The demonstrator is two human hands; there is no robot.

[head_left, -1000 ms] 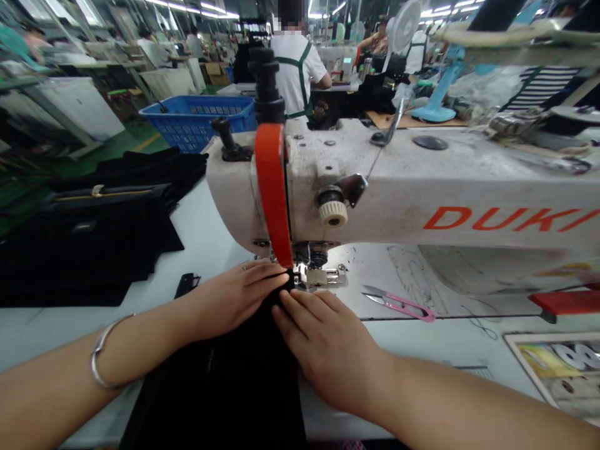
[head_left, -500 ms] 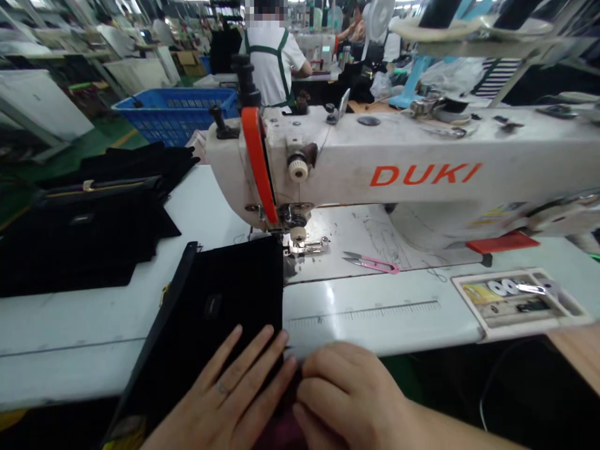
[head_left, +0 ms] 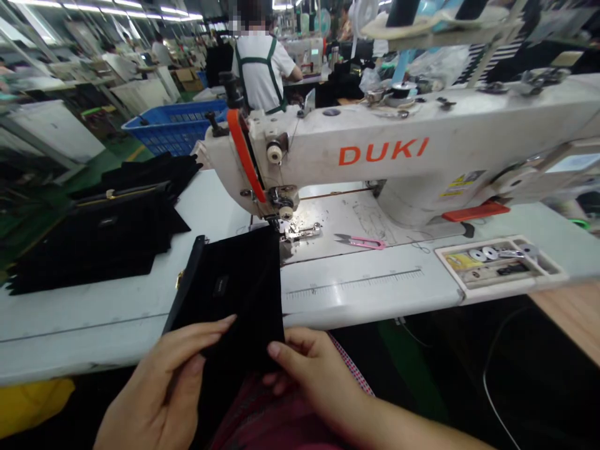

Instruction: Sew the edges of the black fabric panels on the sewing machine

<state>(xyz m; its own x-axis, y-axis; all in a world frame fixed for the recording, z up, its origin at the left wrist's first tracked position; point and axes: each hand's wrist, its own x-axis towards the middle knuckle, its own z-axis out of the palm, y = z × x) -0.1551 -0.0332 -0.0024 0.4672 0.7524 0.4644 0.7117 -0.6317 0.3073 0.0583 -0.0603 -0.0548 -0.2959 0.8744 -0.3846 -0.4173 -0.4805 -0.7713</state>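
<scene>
A black fabric piece (head_left: 253, 269) with a small dark label (head_left: 220, 285) lies on the machine table, its near end hanging over the front edge. Its far right corner reaches the needle and presser foot of the sewing machine (head_left: 309, 144). A stiffer dark strip with a gold-coloured piece (head_left: 180, 279) runs along its left side. My left hand (head_left: 164, 375) is closed on the fabric's near left part, thumb below and fingers on top. At the near right edge, my right hand (head_left: 314, 365) pinches the fabric between thumb and fingers.
Pink-handled thread snips (head_left: 360, 241) lie right of the presser foot. A parts tray (head_left: 462, 289) with bobbins is set in the table at right. Stacked black pieces (head_left: 117, 231) lie at left. Behind stand a blue basket (head_left: 173, 128) and a seated person (head_left: 257, 69).
My left hand has gone from lying flat on the fabric to gripping it, farther left. My right hand has moved slightly left to the fabric's edge, its thumb now on top. The view has shifted.
</scene>
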